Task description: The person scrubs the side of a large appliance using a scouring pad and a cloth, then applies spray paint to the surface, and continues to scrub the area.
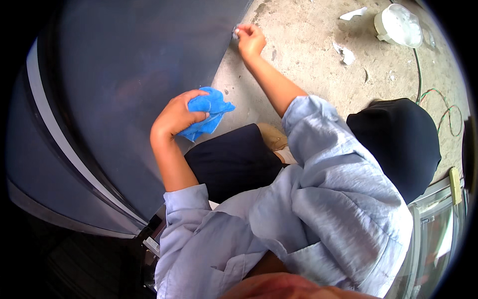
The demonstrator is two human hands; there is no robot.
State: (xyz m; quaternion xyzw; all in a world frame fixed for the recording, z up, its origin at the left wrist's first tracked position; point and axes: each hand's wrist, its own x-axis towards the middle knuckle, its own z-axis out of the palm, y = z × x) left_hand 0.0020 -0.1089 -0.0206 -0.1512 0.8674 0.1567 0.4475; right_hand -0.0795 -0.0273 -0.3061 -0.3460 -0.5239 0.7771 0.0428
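My left hand (177,112) grips a crumpled blue cloth (215,110) beside a large, smooth, dark grey panel (124,60), which has a light grey curved strip (79,159) along its left part. Higher up, my right hand (251,42) is pinched at the panel's right edge around a small greyish bit that is too blurred to make out. My dark-clad legs (229,164) are bent beneath my arms.
A concrete floor (308,45) lies to the right, with white scraps (347,54), a round translucent container (396,27), a dark hose (419,70) and thin red and green cords (450,107). A glass-paned frame (428,234) with a pale yellow bar (455,184) is at lower right.
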